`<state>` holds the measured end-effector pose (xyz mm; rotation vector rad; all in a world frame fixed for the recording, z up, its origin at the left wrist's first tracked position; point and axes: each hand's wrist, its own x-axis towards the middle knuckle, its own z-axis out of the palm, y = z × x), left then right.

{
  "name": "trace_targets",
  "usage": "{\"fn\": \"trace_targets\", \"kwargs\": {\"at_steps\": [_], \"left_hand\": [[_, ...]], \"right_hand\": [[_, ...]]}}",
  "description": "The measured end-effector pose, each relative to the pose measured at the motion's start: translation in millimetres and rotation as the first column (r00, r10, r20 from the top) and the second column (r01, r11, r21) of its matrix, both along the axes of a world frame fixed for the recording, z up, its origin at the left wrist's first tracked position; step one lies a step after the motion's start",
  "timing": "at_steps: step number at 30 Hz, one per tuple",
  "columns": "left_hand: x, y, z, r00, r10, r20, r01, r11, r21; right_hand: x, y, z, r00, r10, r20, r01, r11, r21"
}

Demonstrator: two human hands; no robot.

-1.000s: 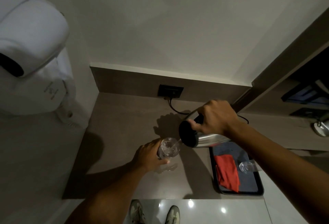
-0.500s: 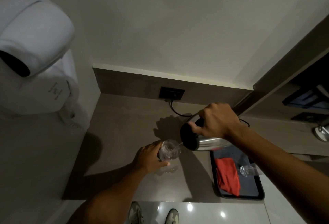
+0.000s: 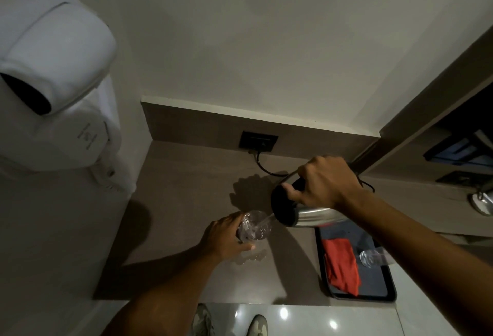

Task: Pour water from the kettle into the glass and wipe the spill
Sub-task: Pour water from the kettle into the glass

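Observation:
A steel kettle (image 3: pixel 306 214) with a black lid is tipped to the left, and my right hand (image 3: pixel 324 182) grips its black handle. A thin stream of water runs from its spout into a clear glass (image 3: pixel 254 226). My left hand (image 3: pixel 225 237) holds that glass from the left, just above the brown counter (image 3: pixel 186 189). A wet patch (image 3: pixel 252 255) glints on the counter below the glass. A red cloth (image 3: pixel 342 265) lies folded on a dark tray (image 3: pixel 384 294) to the right.
A second clear glass (image 3: pixel 369 257) lies on the tray, partly behind my right forearm. A black wall socket (image 3: pixel 258 141) with a cord sits at the counter's back. A white wall-mounted dryer (image 3: pixel 53 74) hangs at the left. My shoes (image 3: pixel 257 325) show on the glossy floor below.
The kettle stays tipped and keeps pouring into the glass; both hands hold their places. The whole scene has shifted slightly in view as my head moved.

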<state>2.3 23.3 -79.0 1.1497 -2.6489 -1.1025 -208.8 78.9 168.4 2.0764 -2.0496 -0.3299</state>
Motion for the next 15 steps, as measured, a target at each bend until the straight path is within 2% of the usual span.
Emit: {"fn": "trace_targets", "kwargs": {"at_steps": [15], "left_hand": [[0.4,-0.5,-4.6,1.0,0.01,-0.005,-0.01,1.0,0.001]], "right_hand": [[5.0,-0.2,-9.7,0.999,0.022,0.039,-0.022,1.0,-0.002]]}}
